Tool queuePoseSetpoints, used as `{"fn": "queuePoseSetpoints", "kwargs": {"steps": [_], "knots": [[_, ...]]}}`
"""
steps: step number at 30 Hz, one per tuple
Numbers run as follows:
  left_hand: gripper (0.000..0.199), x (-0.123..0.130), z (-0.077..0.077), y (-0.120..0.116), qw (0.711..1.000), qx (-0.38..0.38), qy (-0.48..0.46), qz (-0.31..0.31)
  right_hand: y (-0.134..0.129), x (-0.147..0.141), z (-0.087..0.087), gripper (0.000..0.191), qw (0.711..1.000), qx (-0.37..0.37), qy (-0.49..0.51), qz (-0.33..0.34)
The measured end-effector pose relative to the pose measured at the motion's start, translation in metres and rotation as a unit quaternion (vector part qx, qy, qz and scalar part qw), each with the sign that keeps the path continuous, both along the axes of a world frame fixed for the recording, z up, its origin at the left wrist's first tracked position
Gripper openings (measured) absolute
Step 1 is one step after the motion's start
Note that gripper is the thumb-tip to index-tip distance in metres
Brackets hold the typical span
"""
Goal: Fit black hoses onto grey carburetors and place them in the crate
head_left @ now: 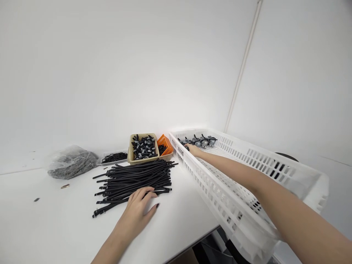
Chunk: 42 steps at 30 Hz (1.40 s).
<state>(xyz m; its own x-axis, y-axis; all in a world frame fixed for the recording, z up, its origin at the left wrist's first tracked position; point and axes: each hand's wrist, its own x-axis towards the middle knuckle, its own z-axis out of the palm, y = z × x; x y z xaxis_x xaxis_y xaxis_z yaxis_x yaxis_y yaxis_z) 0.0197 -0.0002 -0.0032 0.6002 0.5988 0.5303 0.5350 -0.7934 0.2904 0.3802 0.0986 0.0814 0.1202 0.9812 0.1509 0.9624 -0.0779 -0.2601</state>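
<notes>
Honestly, rest left hand [136,211] loosely spread by the black tubes [134,179] — ease right hand [194,150] gently, minding parts [204,143] alongside it; can't tell if pinching anything.

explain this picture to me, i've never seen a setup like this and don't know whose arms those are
There is no machine here: the bare arms belong to a person wearing a camera on their head, and this single picture looks forward and down from it.

On the white table lies a row of black tubes. Behind them are a clear tray, a beige bin of small parts and an orange basket; a plastic bag lies to the left.

The left hand rests at the tubes' near edge. The right hand reaches into a white crate, by some parts; its grip is too hidden to tell.
</notes>
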Motion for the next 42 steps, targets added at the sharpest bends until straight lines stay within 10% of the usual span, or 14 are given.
{"fn": "queuePoseSetpoints", "kwargs": {"steps": [12,16,21,26,34,42], "knots": [[0.023,-0.007,0.000,0.007,0.998,0.057,0.015,-0.020,0.013,0.023,0.059,0.062,0.996,-0.011,0.093,-0.004],[0.024,0.002,0.024,0.027,0.996,0.080,0.002,-0.044,0.008,0.028,0.054,0.063,0.994,-0.037,0.101,0.016],[0.022,0.068,0.094,0.079,0.992,0.083,-0.029,-0.089,-0.007,0.015,0.015,0.086,0.994,0.013,0.097,0.058],[0.027,0.170,0.141,0.150,0.991,0.085,0.068,-0.083,-0.012,0.017,0.000,0.061,0.995,0.027,0.069,0.067],[0.059,0.277,0.143,0.243,0.935,0.001,0.349,-0.061,-0.023,0.030,-0.002,0.049,0.991,0.058,0.065,0.102],[0.057,0.297,0.135,0.258,0.891,0.000,0.451,-0.051,-0.023,0.038,-0.008,0.049,0.983,0.058,0.109,0.137]]}}
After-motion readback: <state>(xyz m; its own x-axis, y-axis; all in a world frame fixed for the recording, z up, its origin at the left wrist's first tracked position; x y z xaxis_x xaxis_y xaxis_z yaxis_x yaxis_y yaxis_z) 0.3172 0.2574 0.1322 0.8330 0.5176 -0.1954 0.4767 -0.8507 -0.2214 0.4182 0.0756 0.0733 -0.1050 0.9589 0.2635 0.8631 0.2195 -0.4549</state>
